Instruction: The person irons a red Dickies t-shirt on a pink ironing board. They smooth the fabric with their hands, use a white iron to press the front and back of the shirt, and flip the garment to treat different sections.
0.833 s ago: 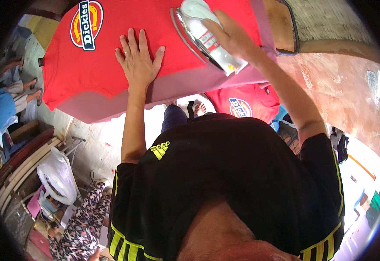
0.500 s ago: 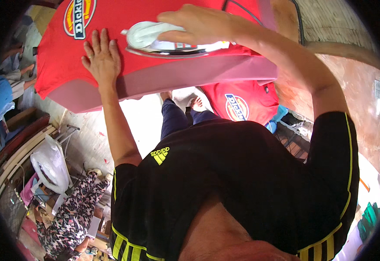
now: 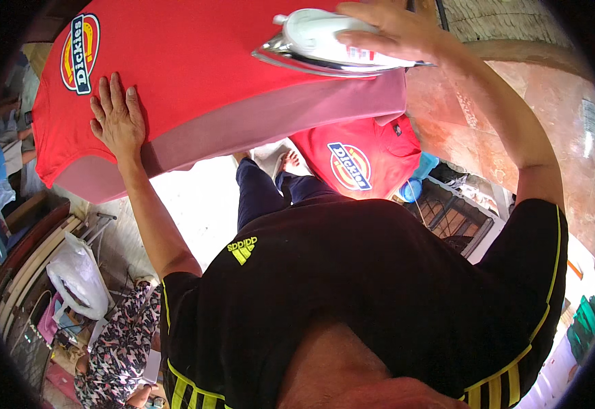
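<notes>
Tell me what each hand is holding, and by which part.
The right hand holds a white clothes iron by its top handle. The left hand holds nothing; it lies flat on the red shirt.

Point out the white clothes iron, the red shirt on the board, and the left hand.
White clothes iron with shiny metal soleplate (image 3: 324, 41): head view, on its white plastic body.
Red shirt spread on the pink board (image 3: 195, 61): head view, on bare red fabric.
Left hand (image 3: 116, 119): head view, on the back of the hand, flat on the shirt.
</notes>
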### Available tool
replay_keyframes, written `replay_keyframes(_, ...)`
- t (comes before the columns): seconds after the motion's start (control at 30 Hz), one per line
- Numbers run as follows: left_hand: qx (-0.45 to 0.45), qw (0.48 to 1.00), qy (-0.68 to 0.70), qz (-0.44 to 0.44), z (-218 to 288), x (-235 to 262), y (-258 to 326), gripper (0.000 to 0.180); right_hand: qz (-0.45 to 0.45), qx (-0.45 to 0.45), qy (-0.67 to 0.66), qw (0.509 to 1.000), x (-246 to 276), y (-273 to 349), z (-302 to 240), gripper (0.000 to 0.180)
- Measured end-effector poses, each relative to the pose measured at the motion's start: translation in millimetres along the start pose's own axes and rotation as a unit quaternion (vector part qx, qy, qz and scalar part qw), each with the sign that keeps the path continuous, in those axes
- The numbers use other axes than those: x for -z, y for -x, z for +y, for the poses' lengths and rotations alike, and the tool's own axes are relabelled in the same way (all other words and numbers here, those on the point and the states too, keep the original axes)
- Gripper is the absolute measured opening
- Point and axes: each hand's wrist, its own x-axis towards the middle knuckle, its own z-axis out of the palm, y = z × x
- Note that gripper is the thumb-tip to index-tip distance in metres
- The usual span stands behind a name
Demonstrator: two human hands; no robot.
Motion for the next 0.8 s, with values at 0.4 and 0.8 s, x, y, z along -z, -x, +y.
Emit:
replay_keyframes(0.4, 0.015, 1.0, -0.002, -0.027, 24, 15, -3, 0.061, 0.184, -0.131, -0.021, 0.974, -8, -78, -26, 0.035)
replay_keyframes(0.8, 0.044, 0.996, 0.019, -0.078, 23, 25, -7, 0.063, 0.181, -0.049, 0.005, 0.982, 41, -257, 7, 0.038)
